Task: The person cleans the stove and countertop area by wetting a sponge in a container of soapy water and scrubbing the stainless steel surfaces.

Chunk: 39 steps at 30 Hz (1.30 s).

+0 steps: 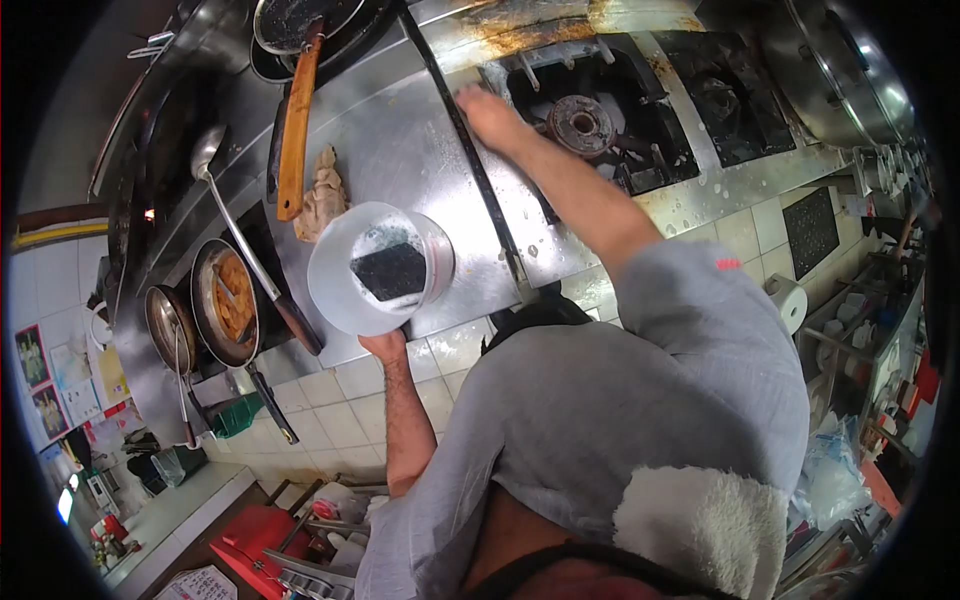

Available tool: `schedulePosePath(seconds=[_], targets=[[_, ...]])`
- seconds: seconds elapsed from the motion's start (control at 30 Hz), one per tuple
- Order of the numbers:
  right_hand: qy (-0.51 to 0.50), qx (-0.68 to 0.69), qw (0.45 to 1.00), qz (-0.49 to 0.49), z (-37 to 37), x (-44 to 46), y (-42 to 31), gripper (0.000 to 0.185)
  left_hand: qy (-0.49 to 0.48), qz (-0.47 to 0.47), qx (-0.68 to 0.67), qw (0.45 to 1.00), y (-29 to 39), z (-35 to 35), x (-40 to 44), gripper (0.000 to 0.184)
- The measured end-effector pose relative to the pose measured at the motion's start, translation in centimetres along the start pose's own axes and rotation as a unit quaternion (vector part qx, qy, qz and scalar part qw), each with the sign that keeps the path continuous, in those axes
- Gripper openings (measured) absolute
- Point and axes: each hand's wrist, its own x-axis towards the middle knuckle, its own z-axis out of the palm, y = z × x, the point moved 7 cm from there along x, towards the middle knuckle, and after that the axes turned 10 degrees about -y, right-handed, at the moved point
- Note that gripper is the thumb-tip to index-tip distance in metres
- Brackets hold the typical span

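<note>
A translucent white bucket [330,270] stands on the steel counter, with dark and pale contents and some foam inside. My left hand [383,344] is closed at the near side of the bucket, its fingers partly hidden by it. My right hand [487,112] is reached far forward onto the steel beside the left edge of the gas burner [582,125]. Its fingers are pressed together, and anything under them is too small to see. A crumpled brown cloth or paper [324,197] lies behind the bucket.
Two pans, one with orange-brown food [235,295], sit at the left beside a long ladle [240,235]. A wooden-handled pan [298,130] is at the back. A second burner [725,95] and a large pot [830,60] are at the right.
</note>
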Motion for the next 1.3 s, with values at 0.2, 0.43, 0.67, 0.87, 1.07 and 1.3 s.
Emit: schedulePosePath(seconds=[0.2,0.43,0.67,0.87,1.07,1.3], targets=[[0.061,-0.041,0.995,-0.061,-0.2,-0.5,-0.6,0.013,0.006,-0.005,-0.002,1.000,0.7,-0.2,-0.1,0.025],[0.037,-0.039,0.997,-0.053,3.5,-11.8,-3.1,0.033,0.036,-0.016,-0.067,0.997,0.9,-0.6,0.1,0.024],[0.036,-0.005,0.994,-0.105,2.1,-10.7,-2.6,0.031,-0.015,-0.054,-0.070,0.996,-1.0,0.7,0.1,0.024],[0.007,-0.047,0.998,-0.046,2.8,-15.9,-4.4,0.032,0.010,-0.018,-0.064,0.998,-0.2,0.0,-0.1,0.021],[0.106,0.006,0.993,-0.059,0.5,-6.3,-2.7,0.020,-0.005,-0.053,-0.068,0.996,-1.2,0.4,-0.6,0.023],[0.071,-0.044,0.991,-0.107,2.0,-15.2,-4.3,0.026,0.012,-0.045,-0.037,0.998,-1.2,0.2,-0.7,0.022]])
